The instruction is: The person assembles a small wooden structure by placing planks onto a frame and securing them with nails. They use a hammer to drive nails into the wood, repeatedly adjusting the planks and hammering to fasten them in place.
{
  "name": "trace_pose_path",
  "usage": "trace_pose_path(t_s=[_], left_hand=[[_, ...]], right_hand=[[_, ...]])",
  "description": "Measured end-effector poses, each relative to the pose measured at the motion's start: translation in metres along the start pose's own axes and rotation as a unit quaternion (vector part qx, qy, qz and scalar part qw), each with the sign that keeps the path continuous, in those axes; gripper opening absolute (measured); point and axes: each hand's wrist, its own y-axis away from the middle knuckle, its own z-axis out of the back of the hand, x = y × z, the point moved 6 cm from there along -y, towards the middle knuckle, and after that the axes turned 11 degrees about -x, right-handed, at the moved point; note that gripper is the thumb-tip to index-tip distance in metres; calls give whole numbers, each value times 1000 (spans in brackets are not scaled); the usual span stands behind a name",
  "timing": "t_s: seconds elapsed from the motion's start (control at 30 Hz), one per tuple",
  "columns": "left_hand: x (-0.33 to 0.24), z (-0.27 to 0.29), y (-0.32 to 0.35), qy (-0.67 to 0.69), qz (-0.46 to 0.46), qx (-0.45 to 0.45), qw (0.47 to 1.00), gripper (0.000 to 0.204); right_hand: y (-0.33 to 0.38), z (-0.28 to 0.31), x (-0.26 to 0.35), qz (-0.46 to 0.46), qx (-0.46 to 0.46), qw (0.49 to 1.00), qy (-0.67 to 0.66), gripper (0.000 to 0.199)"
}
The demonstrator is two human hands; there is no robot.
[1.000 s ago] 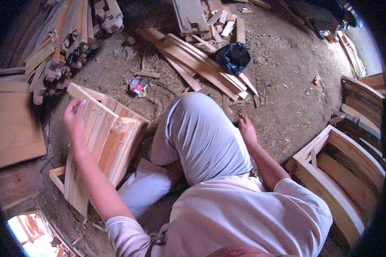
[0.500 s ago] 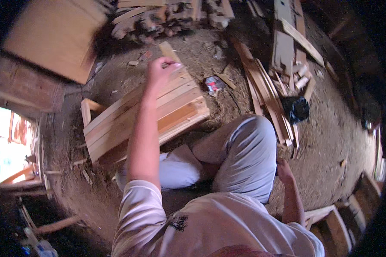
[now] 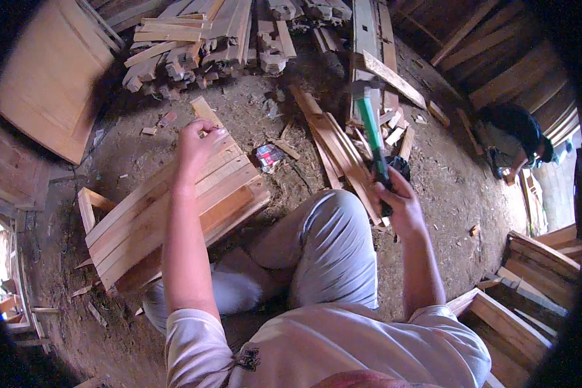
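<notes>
My right hand (image 3: 399,202) grips the black lower handle of a hammer (image 3: 370,127) with a green upper handle, its head raised over the planks beyond my knee. Over the far end of a wooden slatted box (image 3: 165,210), my left hand (image 3: 197,147) is closed in a pinch on the top slats. Whatever the fingertips hold is too small to make out. The box lies slantwise before my folded legs, its slats side by side. One short board (image 3: 207,111) sticks out past its far end, just beyond my left hand.
A red and blue packet (image 3: 267,156) lies right of the box. Long planks (image 3: 343,161) rest beyond my knee. Stacked boards (image 3: 200,48) stand at the back, a wooden panel (image 3: 48,77) at far left. Another person (image 3: 517,132) bends at far right, above wooden frames (image 3: 507,323).
My right hand has risen from beside my knee, with the hammer now in sight. My left hand stays pinched at the box's far end. The view has swung to the right.
</notes>
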Motion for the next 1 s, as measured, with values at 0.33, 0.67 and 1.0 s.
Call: trace_pose_path(t_s=[0.33, 0.67, 1.0], left_hand=[[9, 5, 2, 12, 3, -3, 1000, 18], [-5, 12, 4, -7, -44, -17, 999, 15], [1, 11, 1, -46, -6, -9, 999, 16]], right_hand=[[-16, -125, -34, 0, 9, 1000, 21, 19], [-34, -154, -9, 117, 49, 961, 245, 21], [-28, -185, 28, 409, 3, 807, 426, 33]])
